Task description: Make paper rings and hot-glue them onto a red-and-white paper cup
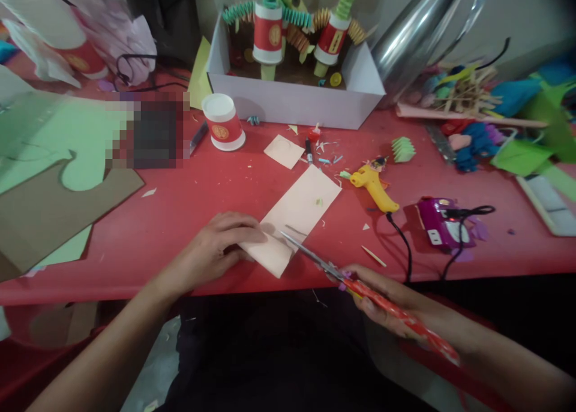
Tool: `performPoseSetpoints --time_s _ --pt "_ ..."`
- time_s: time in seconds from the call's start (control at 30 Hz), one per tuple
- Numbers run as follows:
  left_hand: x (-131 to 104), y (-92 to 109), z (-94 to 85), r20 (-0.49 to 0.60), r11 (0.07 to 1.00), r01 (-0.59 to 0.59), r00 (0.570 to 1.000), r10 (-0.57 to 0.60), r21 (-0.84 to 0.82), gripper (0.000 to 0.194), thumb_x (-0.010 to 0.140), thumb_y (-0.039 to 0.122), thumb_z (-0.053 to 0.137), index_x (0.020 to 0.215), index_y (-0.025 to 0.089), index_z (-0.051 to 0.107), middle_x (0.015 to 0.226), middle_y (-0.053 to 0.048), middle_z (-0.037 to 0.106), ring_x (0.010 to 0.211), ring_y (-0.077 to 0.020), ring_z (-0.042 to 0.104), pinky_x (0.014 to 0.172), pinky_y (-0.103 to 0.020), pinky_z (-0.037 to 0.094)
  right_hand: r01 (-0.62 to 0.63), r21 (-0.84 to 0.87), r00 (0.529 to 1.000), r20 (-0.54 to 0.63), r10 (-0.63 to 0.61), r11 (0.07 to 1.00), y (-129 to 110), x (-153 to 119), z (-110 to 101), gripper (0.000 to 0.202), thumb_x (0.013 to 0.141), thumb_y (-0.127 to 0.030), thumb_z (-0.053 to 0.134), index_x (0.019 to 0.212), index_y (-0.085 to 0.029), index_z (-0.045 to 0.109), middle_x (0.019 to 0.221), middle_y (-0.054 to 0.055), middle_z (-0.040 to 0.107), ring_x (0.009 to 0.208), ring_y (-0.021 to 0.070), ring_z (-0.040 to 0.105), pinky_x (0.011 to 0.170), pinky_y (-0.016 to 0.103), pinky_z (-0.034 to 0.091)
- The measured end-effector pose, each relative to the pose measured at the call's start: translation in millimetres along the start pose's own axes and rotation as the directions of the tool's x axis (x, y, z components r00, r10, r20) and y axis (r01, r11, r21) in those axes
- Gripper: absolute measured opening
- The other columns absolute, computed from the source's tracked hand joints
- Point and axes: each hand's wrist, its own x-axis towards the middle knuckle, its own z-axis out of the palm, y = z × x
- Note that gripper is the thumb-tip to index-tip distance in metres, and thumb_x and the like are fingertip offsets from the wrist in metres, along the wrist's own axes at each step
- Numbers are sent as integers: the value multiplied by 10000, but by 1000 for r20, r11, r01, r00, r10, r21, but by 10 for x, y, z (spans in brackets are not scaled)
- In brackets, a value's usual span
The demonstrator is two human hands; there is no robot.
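Observation:
My left hand (225, 244) is closed on the near end of a pale peach strip of paper (308, 199), thumb below and fingers above. That end curls up off the table edge, while the far part of the strip lies flat. In my right hand (387, 301) are scissors (315, 259) with red handles. Their blades point up and left, and the tip is at the strip's bent part; whether the blades touch it I cannot tell. A smaller peach paper piece (283, 152) lies just beyond the strip.
A yellow glue gun (375, 187) with a black cord lies right of the strip, near a purple power socket (443, 223). Behind stand a red-and-white paper cup (224, 122) and a white box (297, 103) holding cup figures. Brown cardboard (72, 211) lies at left; paper scraps are scattered about.

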Motion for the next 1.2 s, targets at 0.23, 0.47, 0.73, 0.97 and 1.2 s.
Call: performPoseSetpoints --time_s 0.23,0.47,0.73,0.97,1.2 --pt "-17 -16 7 -23 999 -44 999 44 24 346 873 75 528 1095 273 704 1149 -48 702 1086 -209 601 926 -387 505 50 54 998 -36 -49 997 37 173 57 403 877 -578 640 1046 -233 518 751 -63 378 628 105 329 604 229 350" --pt "-15 -9 4 -21 998 -38 999 39 45 353 858 61 532 1076 270 715 1149 -41 713 1047 -209 596 917 -389 491 -26 1 1000 9 26 1000 -141 153 41 374 927 -592 562 1062 -249 504 736 -61 381 610 104 346 567 226 342" --pt "-21 -7 12 -72 991 -115 990 120 65 387 844 -2 537 1087 249 704 1138 -44 719 1041 -189 599 890 -343 502 32 6 997 -69 -31 999 -39 282 143 507 862 -725 540 1003 -241 497 703 -67 370 573 92 351 526 221 345" --pt "-7 1 -2 -69 984 -151 985 158 96 448 799 -58 550 1104 238 691 1153 -47 711 1027 -186 587 884 -341 501 -49 66 999 -17 50 997 -219 315 119 394 900 -616 587 1009 -249 496 601 -110 349 449 57 289 421 194 256" --pt "-42 19 -5 -77 983 -130 987 140 128 453 807 -42 523 1121 248 674 1164 -48 698 1046 -196 591 892 -358 501 28 -11 998 -51 -29 1000 -280 434 143 323 906 -542 601 903 -238 491 556 -107 325 448 69 312 420 203 249"
